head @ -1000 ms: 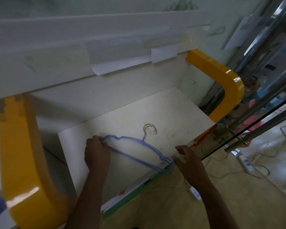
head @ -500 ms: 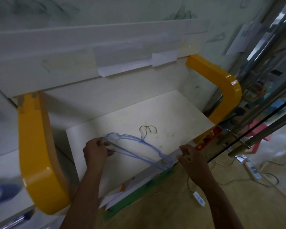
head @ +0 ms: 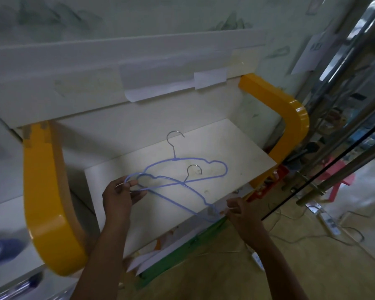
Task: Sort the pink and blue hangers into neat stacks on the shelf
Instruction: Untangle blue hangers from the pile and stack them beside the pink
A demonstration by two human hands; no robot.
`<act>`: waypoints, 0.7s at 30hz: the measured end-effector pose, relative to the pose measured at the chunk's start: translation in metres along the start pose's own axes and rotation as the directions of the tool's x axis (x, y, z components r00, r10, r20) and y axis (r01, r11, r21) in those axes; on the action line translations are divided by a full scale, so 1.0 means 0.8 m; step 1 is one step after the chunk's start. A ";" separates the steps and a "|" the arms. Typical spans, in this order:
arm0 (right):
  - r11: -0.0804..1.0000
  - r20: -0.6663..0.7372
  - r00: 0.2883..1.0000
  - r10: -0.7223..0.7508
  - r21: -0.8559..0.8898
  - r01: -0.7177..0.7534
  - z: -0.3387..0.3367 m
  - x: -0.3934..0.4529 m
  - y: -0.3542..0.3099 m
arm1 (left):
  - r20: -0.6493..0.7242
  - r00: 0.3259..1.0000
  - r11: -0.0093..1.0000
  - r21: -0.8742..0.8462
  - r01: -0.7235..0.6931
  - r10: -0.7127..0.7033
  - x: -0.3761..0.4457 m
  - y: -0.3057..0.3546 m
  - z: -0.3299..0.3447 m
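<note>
Two blue wire hangers with metal hooks are over the white shelf (head: 236, 152). The lower blue hanger (head: 195, 194) lies slanted toward the shelf's front edge. The upper blue hanger (head: 204, 161) fans out behind it, hook pointing at the back wall. My left hand (head: 119, 198) pinches the left ends of both hangers, where they cross. My right hand (head: 241, 213) has curled fingers right beside the lower hanger's right tip at the front edge; whether it holds the tip is unclear. No pink hanger shows.
Yellow curved supports stand left (head: 50, 213) and right (head: 292, 118) of the shelf, with a white upper shelf (head: 117, 61) overhead. Blurred blue hangers (head: 2, 247) lie at lower left. Glass door with metal bars (head: 344, 105), floor cables and a power strip (head: 329, 221) are at right.
The two hangers lay together as one bundle; now the upper one has swung away toward the back right, pivoting at my left hand. My right hand stays at the front edge.
</note>
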State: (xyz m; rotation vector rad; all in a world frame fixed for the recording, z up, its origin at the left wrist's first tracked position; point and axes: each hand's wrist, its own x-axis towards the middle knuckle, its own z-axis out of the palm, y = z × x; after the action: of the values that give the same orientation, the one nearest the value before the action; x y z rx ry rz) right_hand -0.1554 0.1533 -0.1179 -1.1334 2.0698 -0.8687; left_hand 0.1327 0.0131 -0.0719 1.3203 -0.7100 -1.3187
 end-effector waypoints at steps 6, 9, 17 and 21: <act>0.994 0.062 0.993 0.095 0.043 -0.098 0.031 0.003 0.005 | 0.027 1.000 0.998 -0.068 0.009 -0.008 0.001 -0.002 -0.002; 0.926 0.163 0.967 0.197 0.292 -0.238 0.042 0.003 0.002 | 0.031 0.999 0.996 -0.092 -0.003 0.006 0.000 0.001 -0.001; 0.812 0.144 0.972 0.188 0.534 -0.236 0.037 0.001 0.009 | 0.039 0.997 0.991 -0.124 -0.058 0.063 -0.017 0.016 -0.002; 0.818 0.026 0.989 0.142 0.559 -0.132 0.014 -0.002 0.008 | 0.022 0.996 0.986 -0.140 -0.087 0.091 -0.038 0.022 -0.004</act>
State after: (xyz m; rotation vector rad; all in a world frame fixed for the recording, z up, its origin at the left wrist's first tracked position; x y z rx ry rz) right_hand -0.1490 0.1548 -0.1289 -0.6453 1.7011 -1.3033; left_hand 0.1345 0.0380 -0.0471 1.1480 -0.6765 -1.2934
